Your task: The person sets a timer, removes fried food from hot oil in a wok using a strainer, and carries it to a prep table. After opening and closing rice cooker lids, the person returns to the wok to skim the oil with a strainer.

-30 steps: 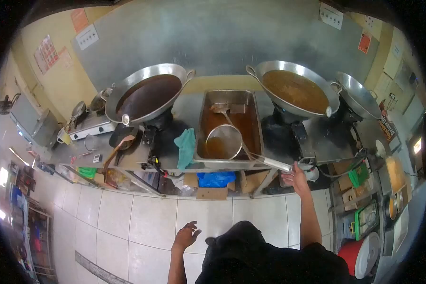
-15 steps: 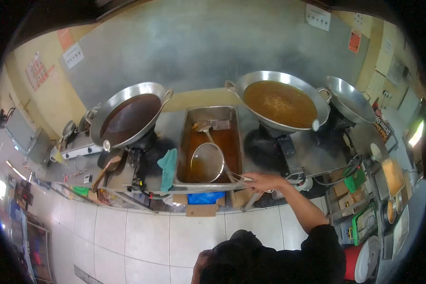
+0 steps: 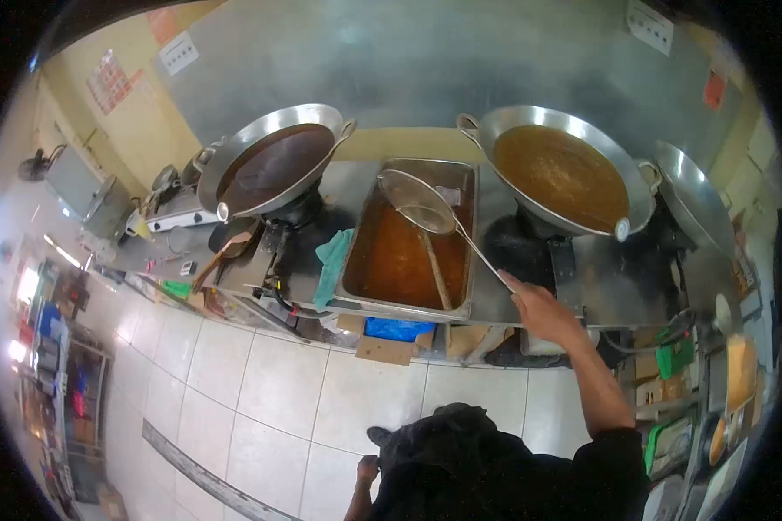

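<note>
My right hand (image 3: 543, 308) is closed around the end of the long handle of a round mesh skimmer (image 3: 417, 202). The skimmer's basket is tilted over the far part of a deep steel pan (image 3: 472, 260) that holds reddish-brown liquid. Beneath it a ladle with a wooden-looking handle (image 3: 434, 271) leans in the pan, its head hidden by the mesh. Low beside my body hangs my left hand (image 3: 367, 470), away from the counter; its fingers are too small and shaded to make out.
Left of the pan stands a wok of dark liquid (image 3: 278, 169); right of it, a wok of brown oil (image 3: 560, 178). Another wok (image 3: 695, 195) sits farther right. A green cloth (image 3: 332, 265) drapes over the counter edge. Shelves (image 3: 669, 399) line the right side.
My right hand has raised the skimmer and swung its basket from the near part of the pan toward the far part. The whole view has shifted and turned slightly.
</note>
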Motion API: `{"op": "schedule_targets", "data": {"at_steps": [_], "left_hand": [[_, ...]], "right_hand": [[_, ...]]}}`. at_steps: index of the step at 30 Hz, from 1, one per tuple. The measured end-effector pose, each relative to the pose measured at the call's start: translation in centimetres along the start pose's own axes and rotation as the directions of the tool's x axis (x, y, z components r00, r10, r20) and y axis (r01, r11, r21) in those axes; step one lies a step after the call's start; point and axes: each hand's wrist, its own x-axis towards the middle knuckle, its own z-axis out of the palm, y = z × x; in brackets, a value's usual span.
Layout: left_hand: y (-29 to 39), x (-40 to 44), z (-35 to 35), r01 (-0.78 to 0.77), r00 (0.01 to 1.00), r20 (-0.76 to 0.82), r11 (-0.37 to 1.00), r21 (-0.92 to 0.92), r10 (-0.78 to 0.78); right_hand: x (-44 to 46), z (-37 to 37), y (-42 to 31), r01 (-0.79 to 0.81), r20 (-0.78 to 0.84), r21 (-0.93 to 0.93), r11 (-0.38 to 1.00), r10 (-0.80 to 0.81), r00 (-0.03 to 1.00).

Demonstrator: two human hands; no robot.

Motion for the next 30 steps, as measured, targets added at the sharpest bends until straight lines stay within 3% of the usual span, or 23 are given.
{"op": "schedule_targets", "data": {"at_steps": [1, 2, 3, 4, 5, 6, 8, 9, 10, 11, 14, 17, 19, 20, 22, 23, 25, 27, 28, 29, 30], "left_hand": [[-0.8, -0.1, 1.3, -0.089, 0.994, -0.065, 0.996, 0.027, 0.090], [1.2, -1.1, 0.9, 0.299, 0.953, 0.053, 0.892, -0.340, -0.299], [2.1, -1.0, 0.9, 0.318, 0.941, 0.016, 0.867, -0.384, -0.338], [2.3, -1.0, 0.9, 0.234, 0.966, -0.036, 0.927, -0.293, -0.255], [2.0, -1.7, 1.2, 0.175, 0.976, -0.093, 0.964, -0.200, -0.196], [2.5, -2.5, 1.2, 0.210, 0.949, -0.156, 0.918, -0.336, -0.274], [4.6, -3.7, 0.1, 0.229, 0.929, -0.169, 0.871, -0.435, -0.329], [4.7, -4.1, 0.4, 0.261, 0.874, -0.231, 0.815, -0.518, -0.427], [3.5, -3.4, 1.4, 0.269, 0.911, -0.184, 0.870, -0.413, -0.368], [2.6, -3.3, 2.4, 0.261, 0.946, -0.110, 0.919, -0.295, -0.304], [2.0, -3.4, 4.1, 0.274, 0.921, -0.153, 0.876, -0.398, -0.357], [-0.1, -2.2, 6.3, 0.322, 0.903, -0.122, 0.836, -0.444, -0.412], [2.6, -3.6, 4.3, 0.331, 0.903, -0.104, 0.830, -0.449, -0.416], [2.6, -3.7, 4.0, 0.343, 0.901, -0.085, 0.820, -0.458, -0.425], [3.2, -3.5, 3.6, 0.343, 0.890, -0.107, 0.807, -0.482, -0.442], [3.1, -3.5, 4.0, 0.353, 0.874, -0.119, 0.784, -0.510, -0.471], [2.8, -3.3, 4.1, 0.361, 0.880, -0.101, 0.793, -0.491, -0.464], [2.7, -3.0, 4.1, 0.364, 0.888, -0.087, 0.807, -0.465, -0.451], [2.7, -3.0, 4.2, 0.358, 0.881, -0.115, 0.806, -0.471, -0.458], [2.7, -2.8, 4.1, 0.346, 0.881, -0.137, 0.814, -0.466, -0.453], [3.2, -3.2, 3.1, 0.324, 0.906, -0.115, 0.844, -0.427, -0.406]], "right_hand": [[0.0, -0.1, -0.2, -0.071, 0.035, -0.024, 0.997, 0.071, 0.997], [0.2, 0.0, -0.7, -0.125, 0.073, -0.050, 0.991, 0.129, 0.989], [-0.4, 0.2, 0.4, -0.095, 0.033, -0.052, 0.994, 0.097, 0.995], [-0.3, 0.6, 1.3, -0.025, 0.007, -0.047, 0.999, 0.026, 1.000], [-0.3, -0.8, -1.3, -0.143, 0.054, -0.019, 0.990, 0.144, 0.988], [-0.5, -1.4, -3.2, -0.183, 0.055, -0.059, 0.981, 0.186, 0.981], [0.7, 0.7, -0.3, 0.035, -0.057, -0.023, 0.999, -0.037, 0.998], [0.3, 0.4, -1.0, -0.087, 0.026, -0.038, 0.995, 0.088, 0.996], [1.7, 1.0, 2.2, 0.063, 0.097, -0.024, 0.998, -0.061, 0.993], [3.4, 1.6, 6.5, -0.041, 0.079, -0.081, 0.996, 0.047, 0.996], [2.6, -0.1, -0.4, 0.111, 0.116, -0.153, 0.982, -0.094, 0.989], [0.7, -0.7, -4.0, 0.124, 0.092, -0.215, 0.969, -0.107, 0.990], [0.9, -1.2, -3.8, -0.029, 0.222, -0.395, 0.918, 0.126, 0.967], [0.8, -1.0, -3.5, -0.035, 0.214, -0.392, 0.919, 0.128, 0.968], [0.2, -0.9, -2.4, 0.227, 0.151, -0.201, 0.953, -0.198, 0.968], [-0.1, -1.3, -3.5, 0.223, 0.148, -0.202, 0.954, -0.195, 0.970], [-0.7, -2.7, -5.9, 0.050, 0.189, -0.125, 0.991, -0.025, 0.982], [-0.5, -3.7, -4.7, 0.127, 0.092, -0.061, 0.990, -0.121, 0.988], [0.3, -3.6, -1.4, 0.498, -0.105, -0.047, 0.866, -0.500, 0.860], [0.1, -4.6, -1.3, 0.360, -0.131, -0.100, 0.928, -0.371, 0.919], [-0.5, -7.5, -5.0, -0.058, 0.038, -0.277, 0.959, 0.071, 0.997]]}}
